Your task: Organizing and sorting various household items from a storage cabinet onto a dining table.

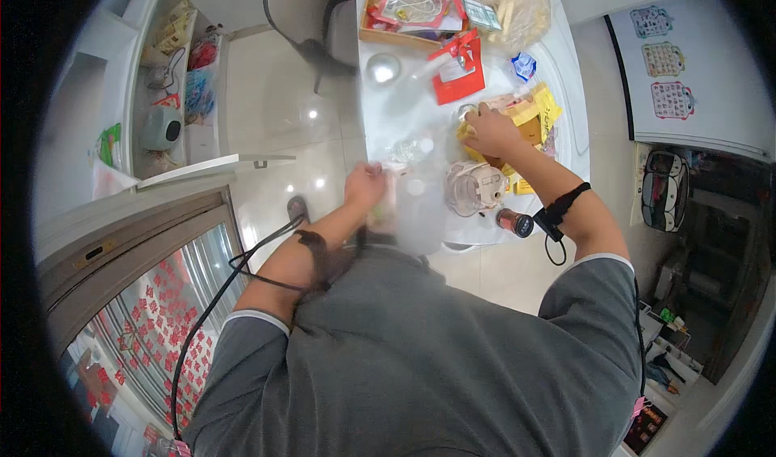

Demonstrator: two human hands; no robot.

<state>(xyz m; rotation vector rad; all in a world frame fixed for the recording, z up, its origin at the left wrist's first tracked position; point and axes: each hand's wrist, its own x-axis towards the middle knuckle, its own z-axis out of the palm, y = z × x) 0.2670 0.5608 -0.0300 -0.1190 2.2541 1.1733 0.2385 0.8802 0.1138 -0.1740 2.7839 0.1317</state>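
Note:
My right hand (490,130) reaches over the table with its fingers curled on a crumpled yellow packet (545,105). Just below it stands a clear and beige plastic jug-like container (476,187). A small dark-capped jar (514,222) lies close to the table's near edge. At the left edge of the table is my left hand (365,185), fingers bent and partly blurred; whether it grips anything is unclear. Beside it, a translucent white plastic container (419,211) is smeared by motion. Some clear plastic (405,151) lies just beyond that.
The white table (394,108) also bears a red paper bag (458,72), a round glossy lid-like object (383,67), a blue-and-white wrapper (523,66), a wooden box of odds and ends (400,35) and a plastic bag (521,8). A chair (309,14) stands left; an open drawer (182,93) lies beyond.

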